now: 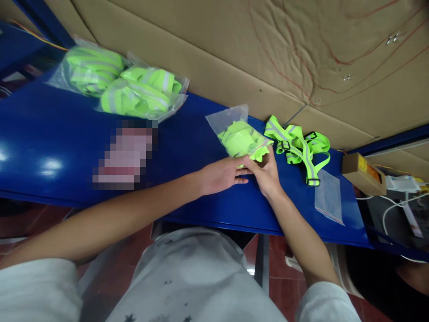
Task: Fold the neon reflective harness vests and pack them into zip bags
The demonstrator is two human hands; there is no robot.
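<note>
A clear plastic bag (214, 120) lies on the blue table, with a bundled neon-yellow reflective strap vest (238, 137) mostly inside it. Part of the bundle sticks out at the bag's mouth, close to my hands. My left hand (221, 176) has its thumb and fingers at the near side of this mouth, some fingers stretched out beneath. From the right, my right hand (266, 174) grips the mouth and the vest's protruding end. Some fingertips are hidden behind the bag. Just right of it lies a loose reflective strap vest (301, 143) with black buckles.
Several bagged neon vests (134, 96) lie at the table's back left. A pixelated pink rectangle (125, 154) lies before them. An unfilled clear bag (328, 197) rests near the right end, beside a small cardboard box (363, 174). A cardboard-covered wall (217, 67) borders the table's (187, 197) back.
</note>
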